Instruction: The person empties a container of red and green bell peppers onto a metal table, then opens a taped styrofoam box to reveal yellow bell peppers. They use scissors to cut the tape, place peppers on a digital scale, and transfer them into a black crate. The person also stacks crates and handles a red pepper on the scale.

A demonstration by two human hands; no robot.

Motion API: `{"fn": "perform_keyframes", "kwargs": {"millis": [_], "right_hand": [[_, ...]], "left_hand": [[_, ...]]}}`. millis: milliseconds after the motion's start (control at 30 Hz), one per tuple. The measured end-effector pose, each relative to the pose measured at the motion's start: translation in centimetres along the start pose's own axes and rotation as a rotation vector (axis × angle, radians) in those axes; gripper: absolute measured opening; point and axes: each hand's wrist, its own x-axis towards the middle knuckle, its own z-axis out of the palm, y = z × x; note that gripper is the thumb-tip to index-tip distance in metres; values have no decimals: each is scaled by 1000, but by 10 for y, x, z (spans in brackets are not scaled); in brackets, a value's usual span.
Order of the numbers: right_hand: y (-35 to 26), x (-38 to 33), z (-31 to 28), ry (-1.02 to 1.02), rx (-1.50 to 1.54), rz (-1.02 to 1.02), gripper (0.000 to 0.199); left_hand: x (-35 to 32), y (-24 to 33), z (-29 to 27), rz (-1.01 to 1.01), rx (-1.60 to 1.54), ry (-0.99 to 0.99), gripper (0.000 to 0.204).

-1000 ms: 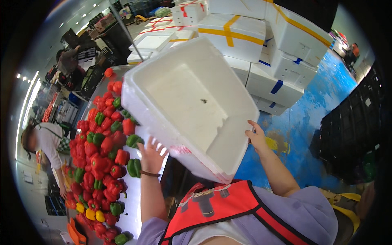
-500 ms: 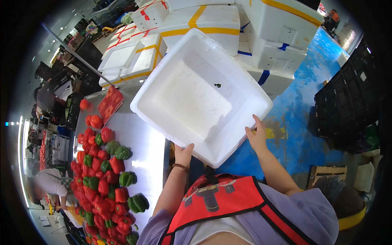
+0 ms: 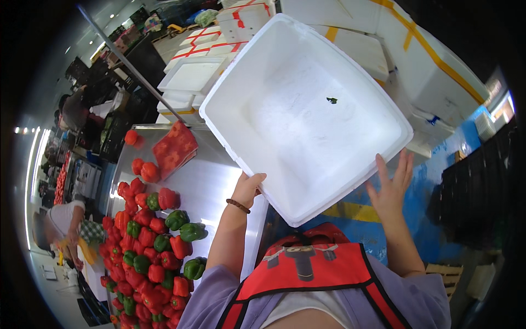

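Observation:
I hold a large empty white foam box (image 3: 307, 115) tilted up in front of me, its open side facing me. A small dark speck lies on its inner floor. My left hand (image 3: 249, 188) grips the box's lower left rim; a brown bead bracelet is on that wrist. My right hand (image 3: 390, 189) is flat with fingers spread, against the box's lower right edge. A steel table (image 3: 219, 181) at my left carries a heap of red and green bell peppers (image 3: 153, 241).
Stacked white foam boxes with yellow tape (image 3: 422, 60) and red tape (image 3: 197, 38) stand behind. A red mesh pack (image 3: 174, 148) lies on the table. Other people (image 3: 60, 225) work at the far left. The floor (image 3: 438, 192) is blue; dark crates (image 3: 482, 181) stand at right.
The foam box has swung up and closer to my face, filling more of the view. My right hand has opened flat against its edge; my left hand keeps its grip.

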Motion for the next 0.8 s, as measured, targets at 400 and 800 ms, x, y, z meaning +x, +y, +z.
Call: {"fn": "perform_keyframes", "kwargs": {"millis": [400, 800], "right_hand": [[-6, 197, 134, -318, 338, -588, 37], [-55, 358, 256, -206, 678, -899, 40]], "left_hand": [[80, 36, -55, 84, -150, 305, 65], [81, -10, -79, 130, -316, 986, 35]]}}
